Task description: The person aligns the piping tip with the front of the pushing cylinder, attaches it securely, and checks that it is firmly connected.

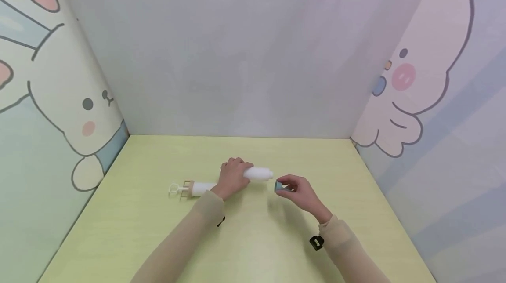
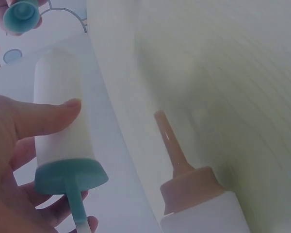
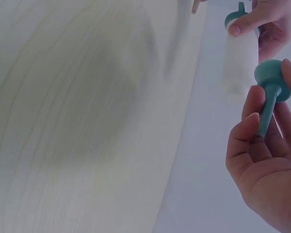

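Observation:
My left hand (image 1: pixel 232 178) grips a white plastic syringe barrel (image 1: pixel 258 173) above the table. In the left wrist view, the thumb lies across the barrel, and a teal collar (image 2: pixel 68 173) with a thin rod sits at its near end. The far end, narrower and capless, faces my right hand (image 1: pixel 303 194). That hand pinches a teal nozzle cap (image 3: pixel 269 74) by its rim and slim spout, a short gap from the barrel. Beside the left hand lies a second white syringe (image 1: pixel 202 188) with a brown nozzle (image 2: pixel 191 190), brown finger frame and ring-handled plunger.
The pale yellow table (image 1: pixel 253 243) meets a grey back wall (image 1: pixel 221 54). Cartoon-printed side walls (image 1: pixel 55 116) stand at left and right. Black straps hang at both wrists, one a buckle (image 1: pixel 316 242) by the right sleeve.

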The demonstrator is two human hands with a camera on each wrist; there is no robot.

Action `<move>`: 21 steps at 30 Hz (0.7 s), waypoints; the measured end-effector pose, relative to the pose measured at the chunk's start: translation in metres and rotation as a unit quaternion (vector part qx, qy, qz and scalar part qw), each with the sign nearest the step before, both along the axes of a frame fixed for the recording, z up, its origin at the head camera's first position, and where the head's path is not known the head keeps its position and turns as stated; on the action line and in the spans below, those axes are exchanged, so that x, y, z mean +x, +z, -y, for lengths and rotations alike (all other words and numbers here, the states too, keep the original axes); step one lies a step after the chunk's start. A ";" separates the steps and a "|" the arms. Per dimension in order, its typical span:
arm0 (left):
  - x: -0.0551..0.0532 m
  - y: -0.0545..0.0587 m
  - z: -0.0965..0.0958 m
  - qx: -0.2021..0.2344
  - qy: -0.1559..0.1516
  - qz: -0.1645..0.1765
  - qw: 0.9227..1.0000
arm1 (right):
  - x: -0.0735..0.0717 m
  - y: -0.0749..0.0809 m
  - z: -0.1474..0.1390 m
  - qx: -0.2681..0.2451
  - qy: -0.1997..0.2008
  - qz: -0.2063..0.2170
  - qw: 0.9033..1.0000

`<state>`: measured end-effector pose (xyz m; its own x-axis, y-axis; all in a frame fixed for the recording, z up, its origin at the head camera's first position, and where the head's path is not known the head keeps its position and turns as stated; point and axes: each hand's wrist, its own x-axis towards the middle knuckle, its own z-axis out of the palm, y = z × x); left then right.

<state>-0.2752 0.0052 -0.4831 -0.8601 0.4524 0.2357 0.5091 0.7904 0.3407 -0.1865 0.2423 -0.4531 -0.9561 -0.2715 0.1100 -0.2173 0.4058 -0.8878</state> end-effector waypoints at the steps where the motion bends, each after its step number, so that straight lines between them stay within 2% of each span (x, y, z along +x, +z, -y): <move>1: 0.002 0.001 0.001 0.002 0.001 -0.001 1.000 | 0.000 0.000 0.000 0.001 -0.001 -0.001 1.000; 8: 0.019 0.011 0.006 0.023 -0.002 -0.017 1.000 | -0.003 0.002 -0.002 0.001 0.000 0.000 1.000; 15: 0.037 0.012 0.012 0.042 -0.005 -0.020 0.999 | -0.005 0.004 -0.001 0.000 0.005 -0.008 1.000; 21: 0.046 0.012 0.016 0.046 -0.002 -0.019 0.999 | -0.006 0.003 0.000 0.007 0.002 -0.004 1.000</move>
